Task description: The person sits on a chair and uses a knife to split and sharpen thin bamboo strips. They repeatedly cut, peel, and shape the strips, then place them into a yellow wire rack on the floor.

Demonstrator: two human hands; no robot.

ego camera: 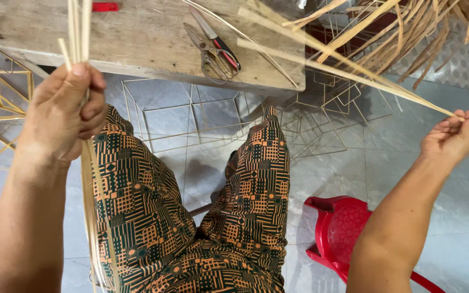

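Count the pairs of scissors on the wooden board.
2, side by side on the wooden board: bare metal scissors on the left, red-handled scissors on the right, their handles overlapping. Strips cross the board, so more could be hidden.

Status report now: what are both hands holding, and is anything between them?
Left hand shut on bundle of thin strips. Right hand pinching one long strip. Scissors lie on wooden board, untouched.

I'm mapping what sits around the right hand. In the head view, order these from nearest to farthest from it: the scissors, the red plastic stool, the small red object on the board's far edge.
From the right hand:
1. Red plastic stool, below it on the floor.
2. Scissors, on the wooden board, up and left.
3. Small red object, far left at the board's top edge.
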